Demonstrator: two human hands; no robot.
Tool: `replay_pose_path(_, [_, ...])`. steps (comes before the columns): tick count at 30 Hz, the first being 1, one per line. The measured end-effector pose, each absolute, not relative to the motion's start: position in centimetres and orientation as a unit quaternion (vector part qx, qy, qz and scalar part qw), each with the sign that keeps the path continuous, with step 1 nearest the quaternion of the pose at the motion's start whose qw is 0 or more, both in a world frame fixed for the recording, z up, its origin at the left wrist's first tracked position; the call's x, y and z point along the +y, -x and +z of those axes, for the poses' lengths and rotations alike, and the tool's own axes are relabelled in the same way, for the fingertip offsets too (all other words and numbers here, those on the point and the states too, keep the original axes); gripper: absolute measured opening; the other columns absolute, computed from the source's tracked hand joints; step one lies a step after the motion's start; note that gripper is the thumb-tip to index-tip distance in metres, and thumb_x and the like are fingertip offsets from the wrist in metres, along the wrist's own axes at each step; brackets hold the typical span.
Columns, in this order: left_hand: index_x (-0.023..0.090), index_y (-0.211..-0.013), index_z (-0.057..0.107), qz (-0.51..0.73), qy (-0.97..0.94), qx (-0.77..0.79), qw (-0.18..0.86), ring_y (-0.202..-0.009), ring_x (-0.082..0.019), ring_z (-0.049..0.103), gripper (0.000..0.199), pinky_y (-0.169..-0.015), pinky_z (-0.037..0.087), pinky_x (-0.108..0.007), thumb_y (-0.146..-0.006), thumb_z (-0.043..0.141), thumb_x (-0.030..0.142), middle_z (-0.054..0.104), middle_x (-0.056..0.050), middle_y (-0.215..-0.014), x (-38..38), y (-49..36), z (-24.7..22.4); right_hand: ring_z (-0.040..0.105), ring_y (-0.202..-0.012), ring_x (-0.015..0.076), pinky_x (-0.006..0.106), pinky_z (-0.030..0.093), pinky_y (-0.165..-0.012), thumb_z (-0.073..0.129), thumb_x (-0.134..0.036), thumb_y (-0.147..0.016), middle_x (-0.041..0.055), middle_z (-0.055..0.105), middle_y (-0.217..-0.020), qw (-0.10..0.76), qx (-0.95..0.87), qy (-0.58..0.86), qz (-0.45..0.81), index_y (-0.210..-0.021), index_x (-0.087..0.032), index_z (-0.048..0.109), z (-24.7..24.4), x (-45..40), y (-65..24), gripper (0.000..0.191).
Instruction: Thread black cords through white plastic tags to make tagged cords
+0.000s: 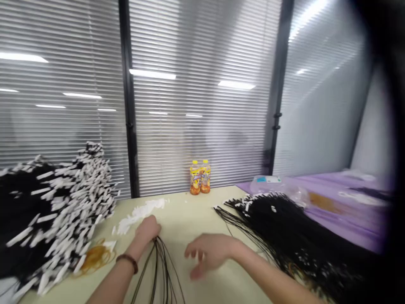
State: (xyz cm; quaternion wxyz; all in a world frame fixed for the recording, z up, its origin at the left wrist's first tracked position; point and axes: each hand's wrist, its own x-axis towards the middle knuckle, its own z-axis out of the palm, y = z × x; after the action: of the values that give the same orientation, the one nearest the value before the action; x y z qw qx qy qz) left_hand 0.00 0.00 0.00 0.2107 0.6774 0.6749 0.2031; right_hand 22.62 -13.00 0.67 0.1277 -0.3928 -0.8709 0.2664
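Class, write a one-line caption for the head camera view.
Left hand holds black cords on a table, right hand open beside them, white-tagged cord heaps either side.

1 head-worn view, facing forward and down, close above the left hand (147, 230) and right hand (210, 253)

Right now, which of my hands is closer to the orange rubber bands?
Your left hand, holding the black cords, is nearer: it is to the right of the rubber bands. Your right hand is farther off, on the other side of the left hand.
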Motion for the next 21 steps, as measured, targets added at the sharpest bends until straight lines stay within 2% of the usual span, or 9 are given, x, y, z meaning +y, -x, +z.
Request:
replay_pose_path(2, [0.007,-0.068,0.052,0.205,-0.692,0.628,0.291,-0.086,-0.035,0.056,0.017,-0.069,0.044,-0.043,-0.063,0.050,0.023,0.058,-0.025,-0.087,0.5,-1.3,0.5,0.054,-0.068,0.0200,0.027,0.035,-0.055,0.064,-0.047,-0.055,0.0090,0.060,-0.088,0.149,-0.827,0.500,0.210,-0.101,-0.018,0.060,0.4,-10.6,-24.8,0.055])
replay_pose_path(4, [0.007,-0.074,0.053,0.212,-0.695,0.571,0.382,-0.079,-0.026,0.059,0.021,-0.069,0.047,-0.036,-0.070,0.044,0.026,0.060,-0.020,-0.084,0.9,-2.5,1.6,0.053,-0.066,0.0205,0.027,0.034,-0.055,0.070,-0.044,-0.046,0.0091,0.061,-0.082,0.197,-0.782,0.551,0.216,-0.091,-0.017,0.065,-0.1,-8.9,-27.6,0.053])
replay_pose_path(6, [0.009,-0.085,0.053,0.230,-0.691,0.511,0.456,-0.083,-0.019,0.059,0.023,-0.073,0.048,-0.029,-0.074,0.041,0.025,0.061,-0.015,-0.090,0.8,-3.6,3.1,0.052,-0.063,0.0195,0.026,0.034,-0.054,0.072,-0.042,-0.043,0.0082,0.061,-0.074,0.247,-0.750,0.563,0.243,-0.084,-0.016,0.065,-0.5,-7.9,-29.8,0.048])
replay_pose_path(8, [0.010,-0.092,0.050,0.272,-0.669,0.452,0.523,-0.089,-0.016,0.057,0.021,-0.079,0.047,-0.025,-0.075,0.043,0.020,0.060,-0.013,-0.094,0.2,-4.8,4.6,0.053,-0.062,0.0174,0.025,0.035,-0.053,0.066,-0.044,-0.054,0.0073,0.061,-0.072,0.284,-0.735,0.562,0.250,-0.086,-0.015,0.063,-0.4,-7.0,-30.4,0.043])
replay_pose_path(11, [0.009,-0.085,0.049,0.392,-0.560,0.359,0.636,-0.086,-0.018,0.058,0.015,-0.081,0.046,-0.031,-0.071,0.052,0.011,0.060,-0.014,-0.087,-1.3,-6.8,6.1,0.056,-0.066,0.0135,0.021,0.038,-0.051,0.039,-0.047,-0.078,0.0067,0.060,-0.082,0.381,-0.704,0.527,0.285,-0.096,-0.016,0.055,0.6,-5.6,-28.1,0.039])
replay_pose_path(13, [0.011,-0.082,0.051,0.423,-0.563,0.334,0.626,-0.080,-0.017,0.058,0.013,-0.077,0.047,-0.034,-0.070,0.056,0.015,0.059,-0.011,-0.082,-2.2,-7.9,6.1,0.056,-0.070,0.0132,0.020,0.039,-0.051,0.039,-0.047,-0.079,0.0070,0.058,-0.088,0.518,-0.637,0.425,0.380,-0.091,-0.016,0.055,1.5,-4.5,-25.5,0.037])
replay_pose_path(15, [0.012,-0.081,0.054,0.418,-0.610,0.337,0.582,-0.077,-0.014,0.056,0.016,-0.073,0.047,-0.031,-0.070,0.059,0.023,0.058,-0.008,-0.082,-2.7,-8.6,5.8,0.054,-0.065,0.0121,0.019,0.038,-0.050,0.048,-0.046,-0.075,0.0052,0.058,-0.078,0.598,-0.596,0.358,0.399,-0.081,-0.014,0.058,2.3,-3.3,-23.2,0.034])
replay_pose_path(18, [0.014,-0.083,0.056,0.398,-0.657,0.355,0.533,-0.076,-0.012,0.054,0.022,-0.071,0.044,-0.027,-0.068,0.060,0.030,0.058,-0.006,-0.085,-2.2,-8.6,5.0,0.049,-0.061,0.0085,0.018,0.036,-0.053,0.056,-0.040,-0.071,0.0015,0.055,-0.067,0.641,-0.566,0.329,0.400,-0.072,-0.013,0.058,2.5,-1.7,-21.2,0.027])
replay_pose_path(21, [0.013,-0.078,0.055,0.372,-0.676,0.366,0.520,-0.074,-0.012,0.053,0.020,-0.070,0.043,-0.025,-0.066,0.059,0.027,0.058,-0.005,-0.079,-0.8,-7.8,4.3,0.048,-0.061,0.0077,0.018,0.036,-0.055,0.059,-0.037,-0.069,0.0011,0.056,-0.068,0.643,-0.552,0.318,0.425,-0.075,-0.013,0.059,1.2,-0.6,-20.8,0.025])
